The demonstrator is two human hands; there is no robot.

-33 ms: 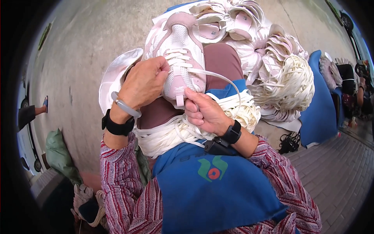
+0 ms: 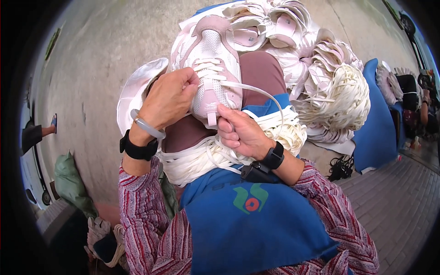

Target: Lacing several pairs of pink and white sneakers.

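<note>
A white and pale pink shoe upper (image 2: 218,46) lies across my lap, its tongue with a pink pull tab (image 2: 211,118) toward me. White lace (image 2: 209,68) crosses its eyelets, and a loose lace end (image 2: 256,88) arcs out to the right. My left hand (image 2: 172,94) is closed at the left eyelet edge; its curled fingers hide whatever they pinch. With thumb on top and fingers curled, my right hand (image 2: 243,130) grips the tongue end beside the tab. A bundle of white laces (image 2: 197,160) lies over my lap, just below the shoe upper.
More shoe uppers (image 2: 284,30) are piled beyond my knees and to the right, with a big lace bundle (image 2: 343,98) on them. Another upper (image 2: 137,91) rests left of my leg. A green sack (image 2: 71,183) stands on the floor at left. A person's leg (image 2: 43,130) shows farther left.
</note>
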